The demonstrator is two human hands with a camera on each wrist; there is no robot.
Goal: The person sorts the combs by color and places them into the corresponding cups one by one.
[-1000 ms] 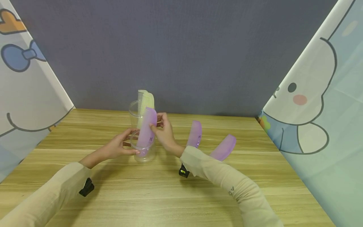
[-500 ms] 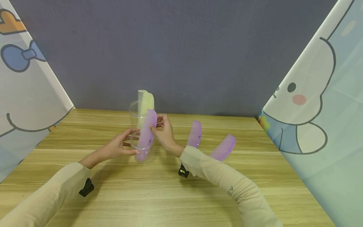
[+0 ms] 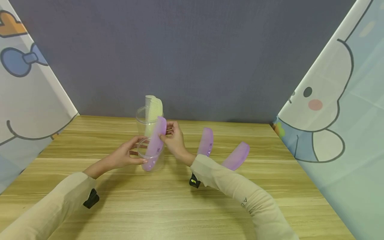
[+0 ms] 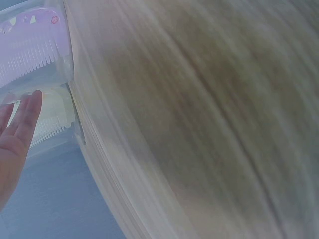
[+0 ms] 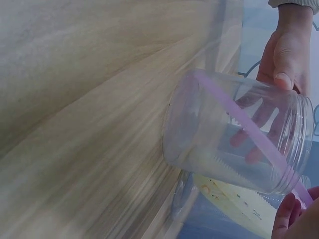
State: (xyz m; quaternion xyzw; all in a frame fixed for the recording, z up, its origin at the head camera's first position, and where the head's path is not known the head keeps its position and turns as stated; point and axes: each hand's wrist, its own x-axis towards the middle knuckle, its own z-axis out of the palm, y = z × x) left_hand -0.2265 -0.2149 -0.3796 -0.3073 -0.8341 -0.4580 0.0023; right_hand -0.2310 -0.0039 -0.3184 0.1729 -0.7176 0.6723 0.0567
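1. Because the purple comb (image 3: 155, 144) leans diagonally inside the front clear plastic jar (image 5: 192, 132), upper end toward one o'clock, a sideways push on it could tip the jar.
2. Thumb and fingers of the right hand (image 3: 176, 141) are clamped on that upper end; a slack pinch might let it drop.
3. Reaching from nine o'clock, the left hand (image 3: 127, 156) curls round the jar, fingers spread apart; uneven pressure could skid it across the wooden tabletop (image 3: 144, 206).
4. At twelve o'clock stands the rear jar (image 3: 140, 126) with pale yellow combs (image 3: 158, 106); a shove might topple it.
5. Lowering the right sleeve (image 3: 237, 186) could knock two loose purple combs (image 3: 206, 142) toward three o'clock.
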